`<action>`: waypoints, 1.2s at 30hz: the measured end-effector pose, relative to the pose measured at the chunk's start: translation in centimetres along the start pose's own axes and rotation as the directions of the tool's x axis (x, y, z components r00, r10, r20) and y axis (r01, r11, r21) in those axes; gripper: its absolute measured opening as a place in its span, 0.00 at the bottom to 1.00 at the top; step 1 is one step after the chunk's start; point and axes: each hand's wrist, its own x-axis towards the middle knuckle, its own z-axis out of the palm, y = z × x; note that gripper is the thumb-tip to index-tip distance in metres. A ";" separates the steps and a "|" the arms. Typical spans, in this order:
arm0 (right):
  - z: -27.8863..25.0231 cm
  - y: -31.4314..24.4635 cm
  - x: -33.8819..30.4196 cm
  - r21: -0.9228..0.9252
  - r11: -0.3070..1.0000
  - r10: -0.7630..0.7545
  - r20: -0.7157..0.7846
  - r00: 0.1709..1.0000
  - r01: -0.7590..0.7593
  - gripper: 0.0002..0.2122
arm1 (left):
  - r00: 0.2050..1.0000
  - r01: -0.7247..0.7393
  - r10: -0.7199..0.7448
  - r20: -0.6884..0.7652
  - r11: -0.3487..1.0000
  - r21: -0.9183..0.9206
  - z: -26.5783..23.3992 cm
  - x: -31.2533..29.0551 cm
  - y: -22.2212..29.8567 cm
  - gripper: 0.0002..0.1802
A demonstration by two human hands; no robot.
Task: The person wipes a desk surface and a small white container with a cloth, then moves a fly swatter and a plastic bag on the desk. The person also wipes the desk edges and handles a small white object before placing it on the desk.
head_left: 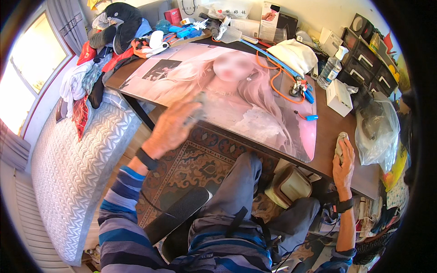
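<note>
A large desk mat (227,102), printed with a pale-haired figure in pink tones, covers much of the brown desk (327,132). Over the mat's near edge, my left hand (173,125) is closed on a grey cloth (198,109), slightly blurred. My right hand (344,166) rests on bare wood to the right of the mat, fingers wrapped round a crumpled grey-beige cloth (340,144). Both wrists wear dark bands. On the mat's right side lie an orange cable (275,82) and a small blue connector (311,118).
At the back stand several boxes, a blue-handled swatter (268,53) and white fabric (291,55). A water bottle (328,73), white box (339,98), plastic bag (377,129) and black drawers (371,63) line the right. Clothes (84,75) heap at left above a quilted mattress (77,168).
</note>
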 end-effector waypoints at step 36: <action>-2.3 -6.9 1.8 -0.217 0.958 -0.197 -0.012 0.980 0.190 0.29 | 0.974 -0.212 0.198 -0.110 0.966 -0.148 5.1 0.7 7.1 0.30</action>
